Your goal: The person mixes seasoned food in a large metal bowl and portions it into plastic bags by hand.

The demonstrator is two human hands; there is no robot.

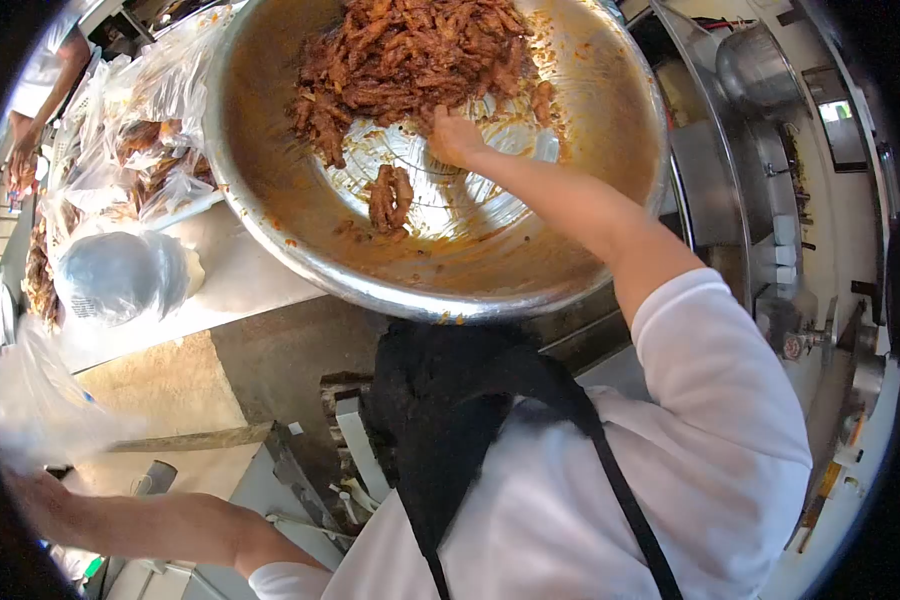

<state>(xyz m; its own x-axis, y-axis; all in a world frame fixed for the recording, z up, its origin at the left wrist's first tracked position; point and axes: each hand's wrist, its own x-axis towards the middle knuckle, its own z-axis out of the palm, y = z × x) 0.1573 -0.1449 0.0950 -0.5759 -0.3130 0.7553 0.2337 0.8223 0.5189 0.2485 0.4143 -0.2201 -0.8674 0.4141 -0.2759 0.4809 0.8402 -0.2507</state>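
A large steel bowl (610,215) coated with brown sauce holds a heap of reddish-brown food pieces (410,60), with a small clump apart from it lower in the bowl. My right hand (454,137) reaches into the bowl at the heap's lower edge; its fingers are bent against the pieces, and what they hold is hidden. At the far lower left, my left hand (35,495) is blurred and partly cut by the dark edge of the view. A clear plastic bag (45,400) is just above it, also blurred; the fingers cannot be made out.
Plastic bags with brown food (155,140) and a round, plastic-wrapped bundle (120,275) rest on the pale table (240,270). Another person's arm (55,90) shows at the upper left. Steel bowls (760,70) and a sink-like basin (705,165) stand at the right.
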